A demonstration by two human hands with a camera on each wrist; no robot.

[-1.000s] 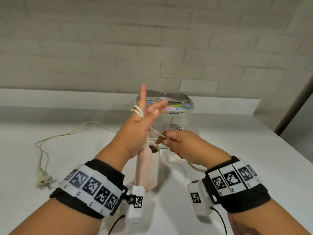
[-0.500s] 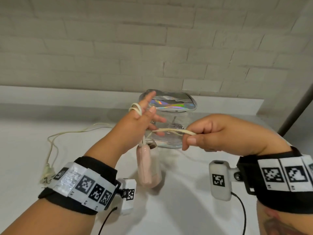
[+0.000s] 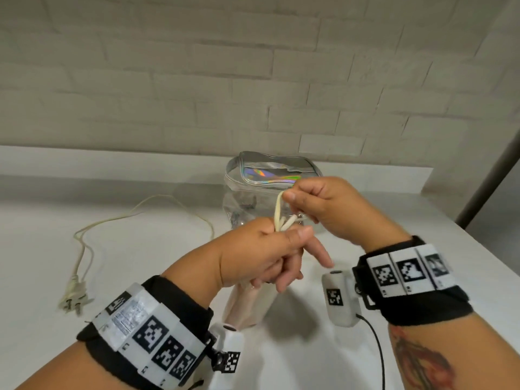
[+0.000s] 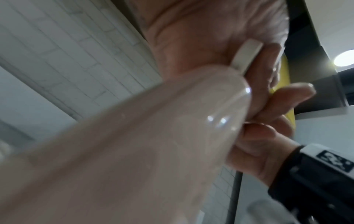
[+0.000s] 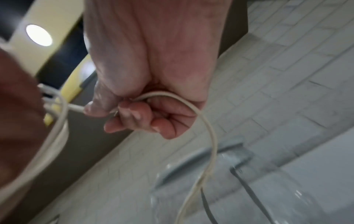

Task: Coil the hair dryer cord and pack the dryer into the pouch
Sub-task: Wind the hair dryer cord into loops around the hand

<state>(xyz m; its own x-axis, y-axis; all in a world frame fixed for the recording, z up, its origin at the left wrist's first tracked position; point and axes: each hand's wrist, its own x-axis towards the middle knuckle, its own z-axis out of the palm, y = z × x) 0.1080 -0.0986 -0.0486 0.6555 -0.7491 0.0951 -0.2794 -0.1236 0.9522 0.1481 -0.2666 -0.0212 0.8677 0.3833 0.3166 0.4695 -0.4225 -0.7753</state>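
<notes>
Left of the pouch (image 3: 270, 175) the plug (image 3: 73, 296) lay on the bench (image 3: 42, 235). Before the pouch, our left hand (image 3: 253, 257) clutched cord (image 3: 277, 212) loops, largely hiding the pink dryer (image 3: 247, 308). Our right hand (image 3: 329, 206) pinched the cord.

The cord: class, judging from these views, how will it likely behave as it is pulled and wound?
Likely floppy: the cord lies in loose curves on the counter and bends tightly where the right hand pinches it. Probably light: its plug may drag along when pulled. The loops at the left hand may spring loose if released.
</notes>
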